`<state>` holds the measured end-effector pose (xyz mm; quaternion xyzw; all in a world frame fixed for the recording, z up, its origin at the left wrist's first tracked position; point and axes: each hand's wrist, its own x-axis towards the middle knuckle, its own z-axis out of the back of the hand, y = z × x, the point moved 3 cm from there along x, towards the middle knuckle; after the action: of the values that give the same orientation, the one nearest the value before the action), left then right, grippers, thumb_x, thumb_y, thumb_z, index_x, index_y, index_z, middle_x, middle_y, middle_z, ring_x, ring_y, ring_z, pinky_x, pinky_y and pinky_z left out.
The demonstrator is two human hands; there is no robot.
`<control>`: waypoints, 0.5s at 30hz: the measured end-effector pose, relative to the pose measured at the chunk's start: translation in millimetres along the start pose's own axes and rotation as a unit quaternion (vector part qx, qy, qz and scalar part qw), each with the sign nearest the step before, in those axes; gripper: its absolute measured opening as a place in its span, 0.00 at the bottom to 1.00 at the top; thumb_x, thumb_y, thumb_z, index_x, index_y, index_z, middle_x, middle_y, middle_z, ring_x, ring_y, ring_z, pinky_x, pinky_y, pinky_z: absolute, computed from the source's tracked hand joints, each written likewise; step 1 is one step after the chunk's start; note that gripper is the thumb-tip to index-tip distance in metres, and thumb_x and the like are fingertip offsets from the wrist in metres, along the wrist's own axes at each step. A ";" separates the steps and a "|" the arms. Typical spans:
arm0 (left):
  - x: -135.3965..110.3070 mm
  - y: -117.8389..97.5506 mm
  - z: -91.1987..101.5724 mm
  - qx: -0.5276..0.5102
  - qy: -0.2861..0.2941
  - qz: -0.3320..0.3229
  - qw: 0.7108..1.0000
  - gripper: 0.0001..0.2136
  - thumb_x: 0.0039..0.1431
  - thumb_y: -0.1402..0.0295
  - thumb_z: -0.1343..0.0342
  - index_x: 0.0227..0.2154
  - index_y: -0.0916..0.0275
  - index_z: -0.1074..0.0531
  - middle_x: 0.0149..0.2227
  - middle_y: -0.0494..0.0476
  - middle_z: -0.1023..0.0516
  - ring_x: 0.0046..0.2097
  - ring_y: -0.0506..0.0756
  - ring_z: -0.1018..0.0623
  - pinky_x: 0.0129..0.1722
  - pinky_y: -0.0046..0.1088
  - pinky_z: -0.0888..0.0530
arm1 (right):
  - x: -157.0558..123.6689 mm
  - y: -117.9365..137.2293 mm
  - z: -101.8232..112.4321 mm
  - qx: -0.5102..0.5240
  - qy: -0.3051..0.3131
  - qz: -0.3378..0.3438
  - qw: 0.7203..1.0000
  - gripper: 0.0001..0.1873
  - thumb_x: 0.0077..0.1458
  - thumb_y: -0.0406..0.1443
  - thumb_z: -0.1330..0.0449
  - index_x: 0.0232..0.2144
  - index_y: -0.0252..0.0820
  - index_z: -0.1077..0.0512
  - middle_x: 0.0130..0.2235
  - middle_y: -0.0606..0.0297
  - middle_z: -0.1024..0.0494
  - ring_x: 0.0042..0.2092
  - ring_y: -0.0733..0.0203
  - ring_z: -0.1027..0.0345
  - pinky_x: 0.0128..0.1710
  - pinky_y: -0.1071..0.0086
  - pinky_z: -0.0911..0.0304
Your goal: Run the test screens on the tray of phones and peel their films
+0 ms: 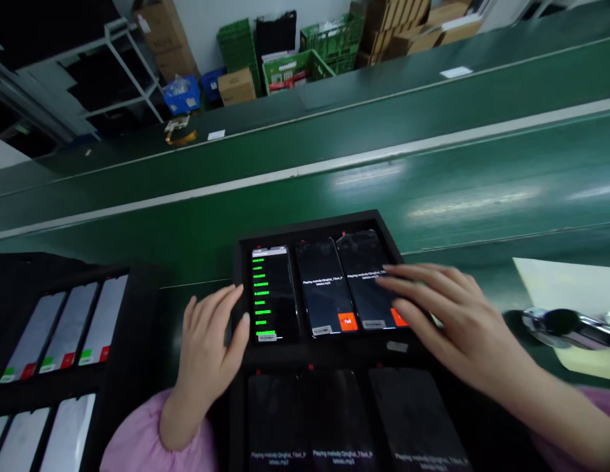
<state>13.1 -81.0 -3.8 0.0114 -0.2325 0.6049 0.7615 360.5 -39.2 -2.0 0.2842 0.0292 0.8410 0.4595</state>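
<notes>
A black tray (314, 226) in front of me holds two rows of phones. My left hand (209, 341) rests open at the tray's left edge, its fingertips beside the back-left phone (272, 292), whose screen lists green text. My right hand (442, 305) lies flat with fingers stretched over the back-right phone (366, 278), touching its screen. The middle phone (327, 288) and the right one show white text and orange buttons. Three dimmer phones (334, 419) lie in the front row.
A second black tray (137, 308) with several bright-screened phones sits at the left. A green conveyor belt (432, 170) runs behind. A shiny dark tool (560, 324) lies on pale paper (570, 285) at the right. Boxes and green crates (329, 39) stand at the back.
</notes>
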 end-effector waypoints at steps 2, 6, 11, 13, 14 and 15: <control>37.2 5.0 -4.4 -0.014 0.032 0.017 0.999 0.17 0.76 0.62 0.54 0.60 0.57 0.28 0.57 0.61 0.21 0.59 0.62 0.24 0.65 0.51 0.34 | 30.7 -19.6 -6.3 -0.027 0.042 -0.043 0.998 0.23 0.74 0.50 0.53 0.60 0.52 0.26 0.58 0.56 0.21 0.59 0.42 0.30 0.52 0.45 0.34; 108.0 3.2 -24.8 -0.008 0.102 0.030 0.994 0.17 0.75 0.61 0.55 0.51 0.57 0.21 0.53 0.61 0.20 0.54 0.64 0.24 0.64 0.58 0.34 | 84.6 -47.2 -28.5 -0.058 0.080 -0.072 0.992 0.32 0.72 0.57 0.56 0.50 0.48 0.19 0.62 0.50 0.25 0.62 0.33 0.37 0.54 0.35 0.36; 132.5 -6.2 -40.9 -0.016 0.119 0.040 0.992 0.15 0.72 0.60 0.51 0.34 0.60 0.23 0.46 0.61 0.22 0.55 0.66 0.25 0.67 0.71 0.45 | 110.5 -48.4 -39.0 -0.019 0.083 -0.074 0.994 0.32 0.70 0.59 0.53 0.35 0.44 0.21 0.55 0.49 0.21 0.58 0.36 0.33 0.54 0.36 0.35; 130.3 -6.4 -35.9 -0.046 0.118 0.049 0.991 0.13 0.72 0.60 0.51 0.37 0.60 0.25 0.45 0.62 0.22 0.54 0.66 0.24 0.65 0.70 0.41 | 114.3 -44.6 -29.6 0.023 0.087 -0.082 0.993 0.31 0.69 0.59 0.52 0.37 0.42 0.23 0.50 0.48 0.20 0.54 0.40 0.30 0.51 0.40 0.32; 129.2 -5.9 -30.5 -0.069 0.120 0.052 0.989 0.13 0.72 0.59 0.52 0.38 0.60 0.27 0.44 0.61 0.22 0.51 0.65 0.23 0.63 0.65 0.35 | 115.5 -42.3 -21.3 0.051 0.094 -0.080 0.991 0.30 0.69 0.59 0.52 0.39 0.41 0.24 0.47 0.49 0.19 0.51 0.43 0.28 0.49 0.45 0.30; 128.5 -5.3 -23.5 -0.097 0.124 0.052 0.986 0.13 0.73 0.57 0.53 0.40 0.60 0.28 0.43 0.60 0.22 0.49 0.63 0.22 0.59 0.59 0.29 | 116.0 -39.9 -10.8 0.083 0.108 -0.072 0.988 0.30 0.68 0.59 0.50 0.42 0.41 0.24 0.45 0.51 0.19 0.47 0.47 0.26 0.47 0.50 0.28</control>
<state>46.6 42.3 23.9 -0.1498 -0.1946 0.6149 0.7494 337.0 77.7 29.0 0.2257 0.1690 0.8263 0.4875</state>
